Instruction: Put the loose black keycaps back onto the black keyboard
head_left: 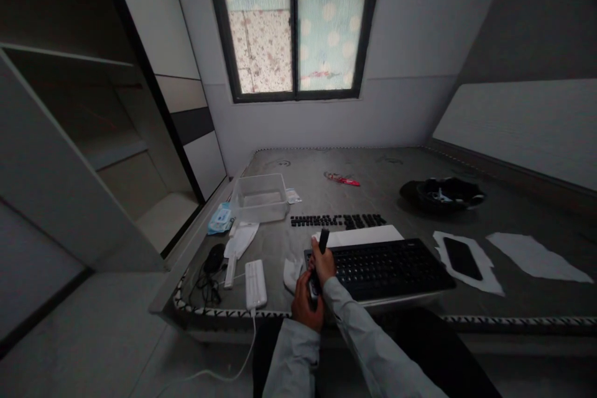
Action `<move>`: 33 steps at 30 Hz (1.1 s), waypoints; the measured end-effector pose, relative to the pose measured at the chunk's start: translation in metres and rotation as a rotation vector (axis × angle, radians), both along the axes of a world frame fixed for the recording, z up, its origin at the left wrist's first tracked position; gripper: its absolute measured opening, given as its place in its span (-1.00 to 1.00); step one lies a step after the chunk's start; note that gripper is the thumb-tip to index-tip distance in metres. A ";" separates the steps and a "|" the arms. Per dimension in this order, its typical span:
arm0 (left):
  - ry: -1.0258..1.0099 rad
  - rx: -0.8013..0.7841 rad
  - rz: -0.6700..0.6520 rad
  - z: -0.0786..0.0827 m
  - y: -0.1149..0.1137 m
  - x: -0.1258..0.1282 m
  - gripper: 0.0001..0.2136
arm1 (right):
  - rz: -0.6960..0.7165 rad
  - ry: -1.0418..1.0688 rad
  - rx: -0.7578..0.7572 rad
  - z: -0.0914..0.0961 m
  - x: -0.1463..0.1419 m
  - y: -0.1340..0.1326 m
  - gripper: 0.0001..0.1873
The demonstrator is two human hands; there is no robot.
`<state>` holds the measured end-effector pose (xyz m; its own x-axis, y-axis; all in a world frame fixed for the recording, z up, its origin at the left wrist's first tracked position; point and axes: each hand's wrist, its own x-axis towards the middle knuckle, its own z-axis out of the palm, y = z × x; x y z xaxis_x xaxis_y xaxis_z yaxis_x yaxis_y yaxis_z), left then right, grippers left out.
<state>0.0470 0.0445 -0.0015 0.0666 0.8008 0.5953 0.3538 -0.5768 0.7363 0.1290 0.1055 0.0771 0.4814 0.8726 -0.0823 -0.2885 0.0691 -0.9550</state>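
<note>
My right hand [325, 263] is closed round a black stick-like handle [324, 238] that stands nearly upright above the fist. Just below it, my left hand [306, 303] is curled round a small dark thing with a paler part; its kind is unclear and fingers hide much of it. Both hands are close together at the left end of a black keyboard [387, 266]. White paper [364, 235] shows behind the keyboard. A crumpled white tissue [291, 273] lies left of my hands. Farther back, loose black keycaps [314, 221] are lined up in rows.
A clear plastic box [260, 199], a blue packet [220, 218], a white power strip [255, 284] and a black mouse-like item [214, 258] are on the left. To the right are a phone [462, 258] on paper, a white sheet [538, 256] and a black cap [443, 194].
</note>
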 end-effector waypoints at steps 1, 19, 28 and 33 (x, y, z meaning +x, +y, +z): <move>0.008 0.008 -0.010 -0.002 0.001 -0.001 -0.54 | -0.012 -0.036 -0.001 -0.001 -0.001 0.000 -0.47; -0.048 -0.102 0.042 -0.009 0.031 -0.006 -0.75 | -0.011 -0.276 0.245 -0.019 -0.005 -0.024 -0.52; -0.112 -0.145 0.082 -0.008 0.024 0.002 -0.75 | -0.131 -0.263 0.209 -0.025 -0.007 -0.030 -0.53; -0.142 -0.164 0.055 -0.012 0.024 0.001 -0.73 | -0.188 -0.330 0.199 -0.034 -0.009 -0.031 -0.53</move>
<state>0.0476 0.0687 -0.0131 -0.0551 0.8876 0.4574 0.2681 -0.4281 0.8631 0.1198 0.0745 0.0426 0.6057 0.7506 0.2640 0.0657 0.2834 -0.9567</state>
